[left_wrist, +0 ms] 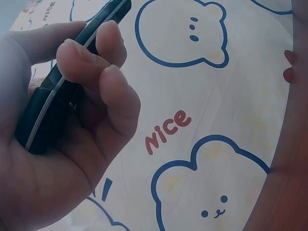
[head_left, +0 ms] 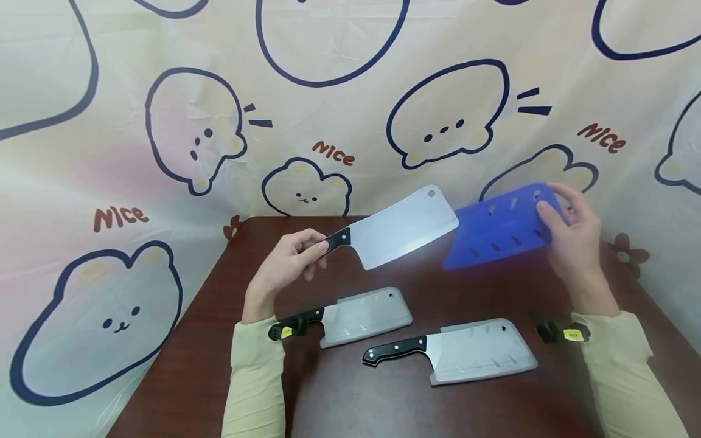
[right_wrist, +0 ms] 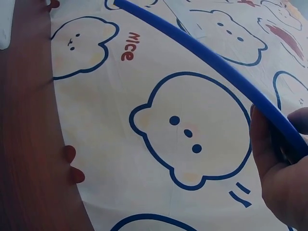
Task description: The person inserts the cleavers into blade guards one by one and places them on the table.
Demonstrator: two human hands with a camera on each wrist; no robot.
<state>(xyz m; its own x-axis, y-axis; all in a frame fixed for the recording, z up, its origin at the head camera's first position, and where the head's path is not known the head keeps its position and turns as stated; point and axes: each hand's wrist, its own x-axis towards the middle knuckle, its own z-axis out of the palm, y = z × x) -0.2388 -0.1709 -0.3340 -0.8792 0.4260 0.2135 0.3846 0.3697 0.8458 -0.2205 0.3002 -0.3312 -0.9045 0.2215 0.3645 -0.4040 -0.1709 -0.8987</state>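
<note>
My left hand (head_left: 290,258) grips the black handle (left_wrist: 62,82) of a cleaver (head_left: 405,228), whose bare steel blade is raised over the table and points right, tilted upward. In my right hand (head_left: 575,237) is a blue blade cover (head_left: 501,225) with small slots and holes, pinched at its far right end between thumb and fingers. The cover's left end is right at the tip of the blade in the head view. From the right wrist view, the blue cover (right_wrist: 211,57) appears edge-on as a thin strip.
Two more cleavers lie on the brown table (head_left: 208,371), handles to the left, each in a translucent cover: one cleaver (head_left: 367,316) under the left forearm's side, another cleaver (head_left: 482,353) nearer the front right. A cloth (head_left: 328,121) with bear drawings hangs behind the table.
</note>
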